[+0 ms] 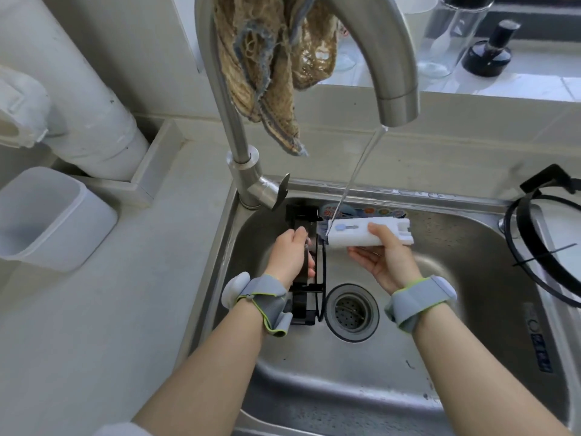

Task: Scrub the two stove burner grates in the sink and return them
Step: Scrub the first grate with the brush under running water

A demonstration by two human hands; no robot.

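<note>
Over the stainless-steel sink (456,247) both hands work under a thin stream of water (358,171) that falls from the curved steel faucet (386,58). The basin holds one black metal burner grate (303,215), which stands on edge against the left wall beside the round perforated drain strainer (351,311). The left hand (290,256) is clenched round the upper part of this grate. The right hand (386,259) grasps a white rectangular scrubbing block (355,232), thumb on top and fingers beneath; the water lands on the block's left end, just beside the grate. A colourful printed packet (377,212) lies against the back wall of the basin, partly hidden by the block.

Counted: two grates, one in the basin and a second black ring-shaped grate (525,243) lying on the sink's right ledge, well apart from the hands; two hands; two grey wrist bands (267,300), one on each forearm.

A frayed brown mesh cloth (267,73) hangs over the faucet's neck and blocks part of the wall behind. On the counter to the left sits a pale grey plastic tub (47,221), near a white pipe (94,105). On the sill stand a clear glass jar (449,36), whose contents I cannot tell, and a black bottle (490,51).
</note>
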